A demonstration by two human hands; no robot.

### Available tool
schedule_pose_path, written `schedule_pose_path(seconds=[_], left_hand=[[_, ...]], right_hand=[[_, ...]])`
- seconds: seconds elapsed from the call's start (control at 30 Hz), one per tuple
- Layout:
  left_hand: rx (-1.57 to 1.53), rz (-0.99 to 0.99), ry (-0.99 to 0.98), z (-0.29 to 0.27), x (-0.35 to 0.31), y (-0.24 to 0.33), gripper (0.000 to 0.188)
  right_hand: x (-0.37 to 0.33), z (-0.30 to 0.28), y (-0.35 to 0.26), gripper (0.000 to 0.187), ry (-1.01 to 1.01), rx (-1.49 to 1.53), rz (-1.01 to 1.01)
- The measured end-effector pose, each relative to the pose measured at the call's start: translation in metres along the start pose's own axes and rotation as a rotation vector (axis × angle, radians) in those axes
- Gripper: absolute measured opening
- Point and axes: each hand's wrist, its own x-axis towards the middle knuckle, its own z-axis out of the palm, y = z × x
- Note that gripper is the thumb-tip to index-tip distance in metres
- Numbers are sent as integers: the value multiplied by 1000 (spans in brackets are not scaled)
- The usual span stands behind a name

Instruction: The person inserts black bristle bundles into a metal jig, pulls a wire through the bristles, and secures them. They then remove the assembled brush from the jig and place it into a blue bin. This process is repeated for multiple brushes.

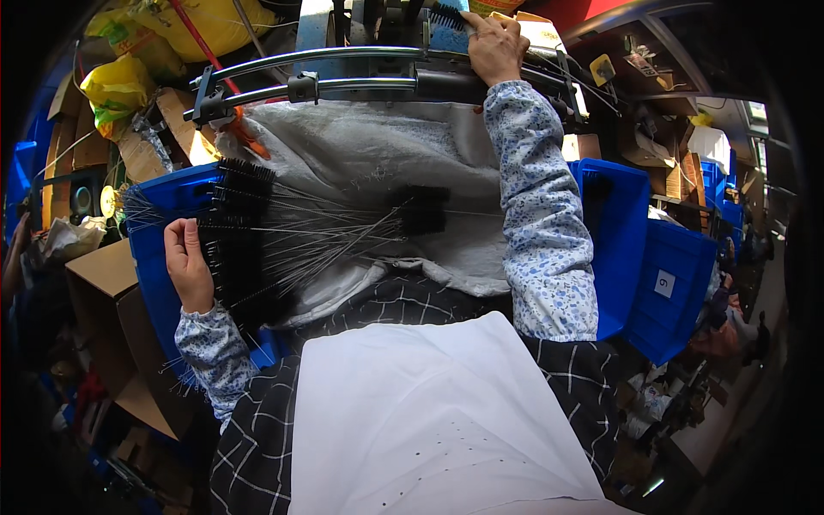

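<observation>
A pile of black-bristled tube brushes (pixel 249 266) with thin twisted-wire stems lies across the pale cloth on my lap. My left hand (pixel 189 264) is at the pile's left edge, thumb and fingers pinched on the end of one tube brush. More black bristles (pixel 425 210) lie at the right end of the wires. My right hand (pixel 496 50) reaches up to the machine, its fingers curled down beside a short black-bristled brush (pixel 447 15). It appears to grip that brush, though the fingertips are partly hidden.
The machine's metal rails (pixel 360 84) run across the top. A grey-white cloth (pixel 369 146) covers my lap. Blue bins stand at left (pixel 159 266) and right (pixel 618 240), with an open cardboard box (pixel 112 275) farther left. Yellow bags (pixel 116 90) lie at upper left.
</observation>
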Motion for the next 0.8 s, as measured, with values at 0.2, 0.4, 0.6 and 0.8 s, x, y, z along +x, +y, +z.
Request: schedule_pose_path(seconds=[0.2, 0.4, 0.6, 0.8], left_hand=[[-326, 161, 283, -31, 10, 5, 19], [149, 589, 582, -62, 18, 33, 16], [1064, 865, 773, -104, 19, 64, 14], [766, 724, 844, -121, 6, 39, 18]], right_hand=[[14, 18, 11, 30, -5, 120, 8], [-10, -1, 11, 40, 41, -164, 151], [-11, -7, 7, 43, 5, 119, 189], [-5, -1, -19, 44, -17, 155, 193]])
